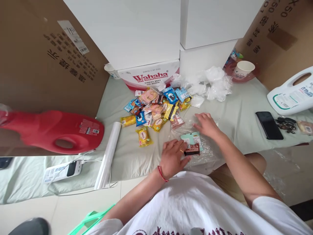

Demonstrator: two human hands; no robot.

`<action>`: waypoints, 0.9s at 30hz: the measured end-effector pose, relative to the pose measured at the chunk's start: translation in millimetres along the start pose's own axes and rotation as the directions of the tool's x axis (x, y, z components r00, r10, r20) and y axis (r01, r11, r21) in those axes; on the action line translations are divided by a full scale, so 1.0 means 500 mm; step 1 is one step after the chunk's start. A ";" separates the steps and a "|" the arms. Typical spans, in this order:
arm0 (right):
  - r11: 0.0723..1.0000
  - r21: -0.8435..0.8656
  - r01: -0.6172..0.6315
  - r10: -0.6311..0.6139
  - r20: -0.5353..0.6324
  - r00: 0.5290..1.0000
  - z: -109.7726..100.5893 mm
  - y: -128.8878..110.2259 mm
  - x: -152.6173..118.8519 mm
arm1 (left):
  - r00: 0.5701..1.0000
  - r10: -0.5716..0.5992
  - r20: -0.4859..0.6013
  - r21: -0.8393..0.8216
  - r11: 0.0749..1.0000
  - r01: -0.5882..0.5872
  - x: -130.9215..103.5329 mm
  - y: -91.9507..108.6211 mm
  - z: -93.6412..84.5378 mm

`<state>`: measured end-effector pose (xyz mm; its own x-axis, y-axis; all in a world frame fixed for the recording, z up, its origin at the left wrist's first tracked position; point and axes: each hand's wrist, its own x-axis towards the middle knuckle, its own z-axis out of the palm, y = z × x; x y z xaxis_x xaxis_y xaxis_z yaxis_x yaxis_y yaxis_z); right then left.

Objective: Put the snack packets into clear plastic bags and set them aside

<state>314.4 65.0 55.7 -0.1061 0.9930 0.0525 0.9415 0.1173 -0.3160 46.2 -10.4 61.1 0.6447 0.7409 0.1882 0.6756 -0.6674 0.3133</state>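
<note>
White shirt (pixel 190 202) with dark red lettering lies nearest the camera, below both hands. Clear plastic film (pixel 210 151) is spread in wrinkles between the hands and under them. On or under it, just beside the left fingertips, lie a pale teal packet (pixel 196 137) and a brown packet (pixel 192 149), the brown one overlapping the teal one's lower part; which side of the film they are on cannot be told.

Left hand (pixel 173 155), a red cord at the wrist, rests palm down with fingers spread, thumb held away, fingertips at the left edge of the packets. Right hand (pixel 206 124) is up and right of them, fingers loosely parted, over the film's far edge. The two hands are apart, and neither is closed on anything.

Beyond the left hand, a heap of wrapped snacks (pixel 156 107) crowds close to the film's far left edge, with one yellow packet (pixel 144 136) lying singly up and left of that hand. Crumpled clear bags (pixel 217 81) sit beyond the right hand. Bare green cloth (pixel 137 163) lies left of the left hand, as far as a white roll (pixel 107 156); more bare cloth stretches right of the right hand to a black phone (pixel 269 125). The cloth's near edge runs just below the left hand.
</note>
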 end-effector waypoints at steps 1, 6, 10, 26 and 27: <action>0.999 -0.027 -0.034 0.035 0.074 0.997 0.008 0.002 0.023 | 0.997 0.052 0.063 0.023 0.998 -0.054 0.006 0.011 0.009; 0.997 -0.006 -0.081 0.080 0.259 0.963 0.036 -0.005 0.080 | 0.971 0.158 0.182 0.087 0.981 -0.176 0.034 0.022 0.063; 0.997 0.027 -0.073 0.063 0.270 0.961 0.043 -0.001 0.082 | 0.973 0.154 0.170 0.003 0.988 -0.157 0.060 0.020 0.044; 0.998 0.059 0.021 -0.037 0.290 0.956 0.039 0.012 0.091 | 0.945 0.151 0.291 0.034 0.985 -0.168 0.145 0.012 0.077; 0.998 0.062 0.028 -0.045 0.298 0.954 0.041 0.012 0.093 | 0.941 0.184 0.285 0.020 0.980 -0.197 0.146 0.015 0.076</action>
<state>308.7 112.2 36.9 -0.2390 0.9463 -0.2177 0.9165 0.1458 -0.3725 112.1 35.9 41.9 0.8324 0.5533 -0.0305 0.5422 -0.8019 0.2509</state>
